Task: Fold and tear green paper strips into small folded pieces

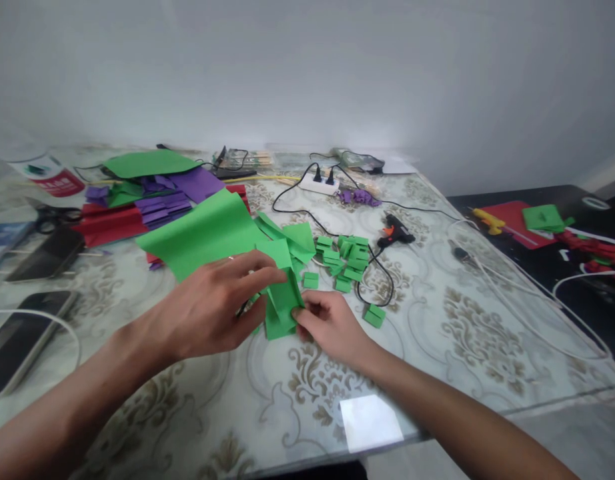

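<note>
Between my hands is a folded strip of green paper (282,307), upright creases running along it. My right hand (327,323) pinches its right edge between thumb and fingers. From the other side, my left hand (222,300) grips the strip, index finger across the top and thumb at its left side. Behind my left hand lies a large sheet of green paper (207,230), curling at its left end. Several small folded green paper pieces (355,253) are heaped just beyond my right hand, and one green piece (374,315) lies apart, nearer to me.
A black glue gun (396,231) lies right of the heap, near a white power strip (319,183) with two plugs. At left are scissors (55,215), two phones (30,333), a bottle (52,175) and purple paper (195,183). White cables (507,283) cross the right side.
</note>
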A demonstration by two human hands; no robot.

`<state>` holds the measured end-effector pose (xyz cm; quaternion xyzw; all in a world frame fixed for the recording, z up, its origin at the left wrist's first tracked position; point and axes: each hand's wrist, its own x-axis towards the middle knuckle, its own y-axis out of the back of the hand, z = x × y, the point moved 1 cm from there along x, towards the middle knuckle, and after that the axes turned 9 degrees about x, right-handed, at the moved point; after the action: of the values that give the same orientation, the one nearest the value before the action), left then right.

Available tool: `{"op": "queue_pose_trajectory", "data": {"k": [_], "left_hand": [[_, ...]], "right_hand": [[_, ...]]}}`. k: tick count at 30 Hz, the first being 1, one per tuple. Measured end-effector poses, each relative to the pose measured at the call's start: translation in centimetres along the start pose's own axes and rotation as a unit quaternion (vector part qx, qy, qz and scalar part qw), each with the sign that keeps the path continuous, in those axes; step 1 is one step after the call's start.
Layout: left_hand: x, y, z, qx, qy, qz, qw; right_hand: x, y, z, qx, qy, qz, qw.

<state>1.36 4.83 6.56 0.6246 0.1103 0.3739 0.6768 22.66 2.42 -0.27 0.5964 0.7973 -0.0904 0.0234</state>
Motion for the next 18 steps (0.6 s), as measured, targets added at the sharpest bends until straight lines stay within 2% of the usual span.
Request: {"op": "queue_pose_trajectory", "data": {"k": [8,14,18], "left_hand": [[0.1,0.2,0.3,-0.028,0.001,-0.066,0.997],[0.3,0.8,0.5,-0.063,0.029,-0.055,0.996],[0.4,0.7,0.5,-0.078,0.037,-0.078,0.993]], "right_hand": [[0.1,0.2,0.6,-0.007,0.003,-0.015,1.000],[0.1,0.1,0.9,0.030,-0.011,-0.012,0.999],[0.2,0.1,1.0,0.041,-0.017,-0.009,0.999]]}}
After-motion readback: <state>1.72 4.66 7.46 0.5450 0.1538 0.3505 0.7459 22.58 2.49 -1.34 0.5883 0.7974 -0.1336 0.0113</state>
